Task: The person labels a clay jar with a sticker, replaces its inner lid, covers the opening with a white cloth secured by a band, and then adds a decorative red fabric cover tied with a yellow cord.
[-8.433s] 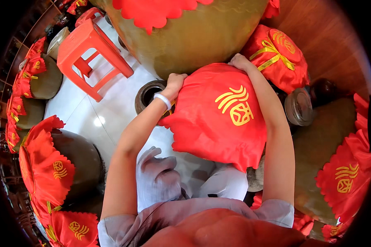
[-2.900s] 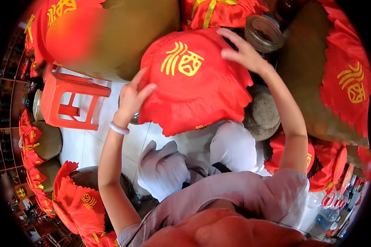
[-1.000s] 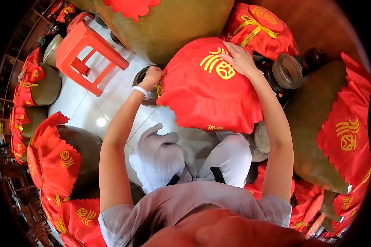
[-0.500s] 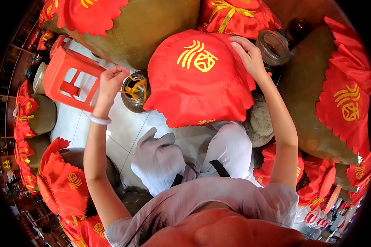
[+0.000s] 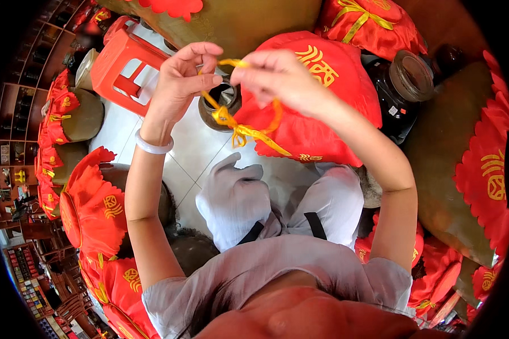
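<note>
A yellow ribbon [image 5: 226, 117] forms a loop between my two hands, its knotted part hanging in the middle. My left hand [image 5: 188, 73] pinches it on one side, a pale bangle [image 5: 152, 143] on that wrist. My right hand [image 5: 277, 79], a little blurred, grips the loop's other side with curled fingers. Right below and behind the ribbon, a red scalloped cloth [image 5: 322, 133] with yellow print drapes over a rounded form. An open-mouthed jar [image 5: 225, 101] of dark glass stands on the floor below my left hand.
A red plastic stool [image 5: 127, 70] stands left. A large brown jar [image 5: 232, 25] rises ahead, another brown jar [image 5: 447, 147] at right. By the right forearm is a lidded glass jar [image 5: 404, 79]. Red-covered jars [image 5: 99, 209] crowd the left, with wooden shelves [image 5: 25, 118] beyond.
My left hand has lifted the yellow ribbon from the glass jar's mouth. My right hand has left the red cloth's edge and come across to take the ribbon. The view has shifted left.
</note>
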A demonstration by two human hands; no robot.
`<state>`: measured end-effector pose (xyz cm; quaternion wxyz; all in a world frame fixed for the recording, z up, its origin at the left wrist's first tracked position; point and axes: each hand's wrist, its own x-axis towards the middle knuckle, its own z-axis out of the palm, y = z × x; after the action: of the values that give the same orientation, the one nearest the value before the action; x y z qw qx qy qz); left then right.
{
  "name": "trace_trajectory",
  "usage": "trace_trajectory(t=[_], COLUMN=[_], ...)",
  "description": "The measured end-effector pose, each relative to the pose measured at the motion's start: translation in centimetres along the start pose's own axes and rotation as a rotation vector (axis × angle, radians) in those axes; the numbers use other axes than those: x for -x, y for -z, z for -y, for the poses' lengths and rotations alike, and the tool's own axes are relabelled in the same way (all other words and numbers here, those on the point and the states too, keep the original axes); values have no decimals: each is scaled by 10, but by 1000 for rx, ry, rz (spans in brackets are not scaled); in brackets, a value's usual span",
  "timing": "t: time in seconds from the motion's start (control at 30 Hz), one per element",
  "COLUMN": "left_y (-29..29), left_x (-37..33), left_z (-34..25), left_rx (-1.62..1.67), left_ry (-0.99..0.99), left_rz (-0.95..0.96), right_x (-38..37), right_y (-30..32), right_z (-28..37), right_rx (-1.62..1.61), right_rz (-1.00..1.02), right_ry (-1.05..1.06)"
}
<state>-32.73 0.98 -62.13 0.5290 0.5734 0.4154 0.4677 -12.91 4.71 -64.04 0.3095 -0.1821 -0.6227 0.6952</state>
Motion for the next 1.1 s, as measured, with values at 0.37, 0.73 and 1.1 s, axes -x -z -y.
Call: trace_trajectory(t=[0.37, 0.73, 1.1], left_y=[11, 23, -4], left_x=[7, 25, 11], left_z=[84, 89, 90], left_rx=[-312, -358, 250], left_ry=[345, 180, 118], left_rz=[-189, 19, -10], right_x=[35, 40, 90], right_y=[17, 44, 144], right_z=[58, 68, 15], right_rx=[-280, -167, -96], right_rz=[-129, -401, -759], right_ry=[-2, 109, -76])
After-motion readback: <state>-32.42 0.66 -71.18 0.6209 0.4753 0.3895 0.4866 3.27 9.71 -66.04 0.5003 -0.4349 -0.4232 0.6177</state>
